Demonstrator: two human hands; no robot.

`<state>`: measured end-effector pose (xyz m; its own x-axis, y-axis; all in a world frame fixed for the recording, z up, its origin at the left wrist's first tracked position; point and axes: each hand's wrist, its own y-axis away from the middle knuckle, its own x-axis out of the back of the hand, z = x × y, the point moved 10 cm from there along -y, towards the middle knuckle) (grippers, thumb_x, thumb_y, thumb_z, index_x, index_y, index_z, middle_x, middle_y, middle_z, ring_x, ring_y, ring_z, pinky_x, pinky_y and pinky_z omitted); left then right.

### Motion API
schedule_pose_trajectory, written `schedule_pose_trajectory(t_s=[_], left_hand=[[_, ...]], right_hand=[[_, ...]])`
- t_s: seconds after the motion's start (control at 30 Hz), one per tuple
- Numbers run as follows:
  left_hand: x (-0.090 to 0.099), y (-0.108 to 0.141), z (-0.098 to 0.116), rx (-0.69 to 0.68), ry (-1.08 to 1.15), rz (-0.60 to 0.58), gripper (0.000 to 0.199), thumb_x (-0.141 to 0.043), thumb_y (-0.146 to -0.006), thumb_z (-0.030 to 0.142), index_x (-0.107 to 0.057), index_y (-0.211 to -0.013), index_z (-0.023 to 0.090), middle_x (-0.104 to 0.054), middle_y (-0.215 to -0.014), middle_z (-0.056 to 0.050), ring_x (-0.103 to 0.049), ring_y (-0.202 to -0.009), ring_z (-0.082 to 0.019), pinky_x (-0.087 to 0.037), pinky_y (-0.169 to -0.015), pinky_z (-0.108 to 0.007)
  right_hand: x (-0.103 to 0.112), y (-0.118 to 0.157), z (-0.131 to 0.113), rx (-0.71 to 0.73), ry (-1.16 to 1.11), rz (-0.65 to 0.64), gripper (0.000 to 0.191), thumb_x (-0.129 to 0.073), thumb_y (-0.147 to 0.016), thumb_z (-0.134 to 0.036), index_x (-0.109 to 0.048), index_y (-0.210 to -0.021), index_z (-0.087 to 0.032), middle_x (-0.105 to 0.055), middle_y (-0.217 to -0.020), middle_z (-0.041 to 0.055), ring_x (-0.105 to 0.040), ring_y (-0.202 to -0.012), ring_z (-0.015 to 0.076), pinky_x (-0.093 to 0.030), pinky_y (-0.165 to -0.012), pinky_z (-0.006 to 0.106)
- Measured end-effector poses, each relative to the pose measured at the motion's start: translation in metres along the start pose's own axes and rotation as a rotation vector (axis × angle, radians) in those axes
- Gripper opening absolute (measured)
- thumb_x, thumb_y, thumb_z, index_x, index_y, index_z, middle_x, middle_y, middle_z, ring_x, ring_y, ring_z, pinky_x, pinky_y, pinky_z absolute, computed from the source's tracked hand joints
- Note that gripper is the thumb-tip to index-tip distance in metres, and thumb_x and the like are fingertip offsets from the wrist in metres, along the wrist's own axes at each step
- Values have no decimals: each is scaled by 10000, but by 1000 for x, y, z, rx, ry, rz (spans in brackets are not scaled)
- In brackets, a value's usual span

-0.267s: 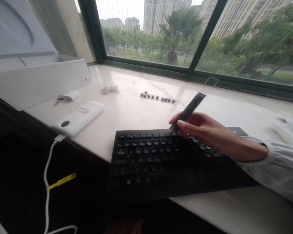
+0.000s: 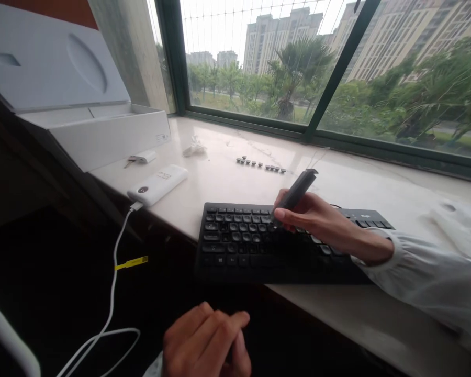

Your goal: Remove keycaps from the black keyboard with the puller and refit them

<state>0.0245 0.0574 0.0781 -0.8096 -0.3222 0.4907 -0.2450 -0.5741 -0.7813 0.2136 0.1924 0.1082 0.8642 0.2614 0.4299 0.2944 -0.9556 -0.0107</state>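
Observation:
A black keyboard lies on the pale marble sill, its front left part reaching past the edge. My right hand is closed around a dark slim tool with a thin wire loop at its upper end. The tool's lower end is at the keys of the upper middle rows; exact contact is hidden. My left hand is low in the view, in front of the keyboard, with its fingers curled together; whether they hold something small is hidden. Several small black keycaps lie in a line behind the keyboard.
A white power bank with a white cable and yellow tag lies at left. Near it are a small white object with a key, an open white box and crumpled white material. Clear plastic lies at right.
The view has tilted up and shifted left. My left hand has risen into sight from the bottom. My right hand still holds the tool, now lower over the key rows.

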Motion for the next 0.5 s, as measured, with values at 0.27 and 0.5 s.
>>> schedule_pose_trajectory(t_s=[0.27,0.5], left_hand=[[-5,-63,-32,195,-352,-119,414,-615,-835,501,-621,-1175,266,-608,-1272,-77,-547,-1157,-318,-416,-964,-516],[-31,-60,-49,216,-274,-245,676,-578,-815,643,-507,-1340,223,-498,-1434,-101,-412,-1356,-318,-328,-1127,-548]], right_hand=[[-32,7,-28,244,304,4,364,-658,-802,-540,-647,-867,-182,-653,-758,18,-555,-663,139,-427,-598,259],[-35,6,-26,304,520,60,324,-623,-846,-498,-636,-868,-176,-622,-705,-2,-482,-582,108,-373,-547,247]])
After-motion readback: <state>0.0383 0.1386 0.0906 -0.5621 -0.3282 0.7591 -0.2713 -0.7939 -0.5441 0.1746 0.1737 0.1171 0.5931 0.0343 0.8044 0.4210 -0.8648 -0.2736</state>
